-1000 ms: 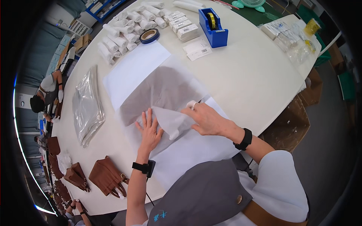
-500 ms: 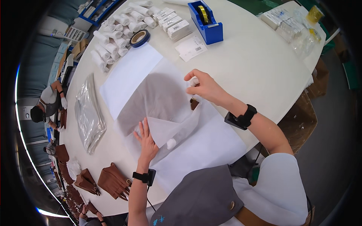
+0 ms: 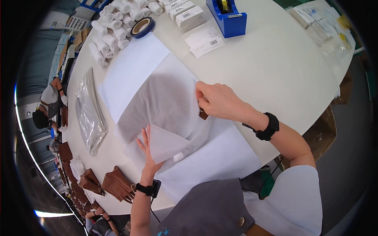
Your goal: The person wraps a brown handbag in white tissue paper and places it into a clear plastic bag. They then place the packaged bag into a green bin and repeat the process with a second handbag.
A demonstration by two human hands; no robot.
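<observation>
A sheet of translucent tissue (image 3: 165, 98) lies rumpled over white paper (image 3: 224, 165) on the table, with a folded flap (image 3: 167, 145) at its near side. My left hand (image 3: 149, 157) rests at that flap, fingers apart, partly hidden by the tissue. My right hand (image 3: 218, 100) is closed in a pinch at the tissue's right edge; what exactly is between its fingertips is hidden, though it appears to be tissue. Just below those fingers a small brown piece (image 3: 203, 114) shows. A small white padded bit (image 3: 178, 156) pokes out under the flap.
On the table (image 3: 283, 78) are a clear bag stack (image 3: 89, 114), white rolls (image 3: 112, 35), tape roll (image 3: 142, 28), label stacks (image 3: 189, 17), blue dispenser (image 3: 226, 19), brown bags (image 3: 118, 183) and packets (image 3: 315, 27). Co-workers (image 3: 49, 98) sit left; a carton (image 3: 321, 129) stands right.
My right hand first rose along the tissue's right edge, then came slightly down, uncovering a brown piece. My left hand stayed at the flap, its thumb now less visible. The camera view shifted slightly.
</observation>
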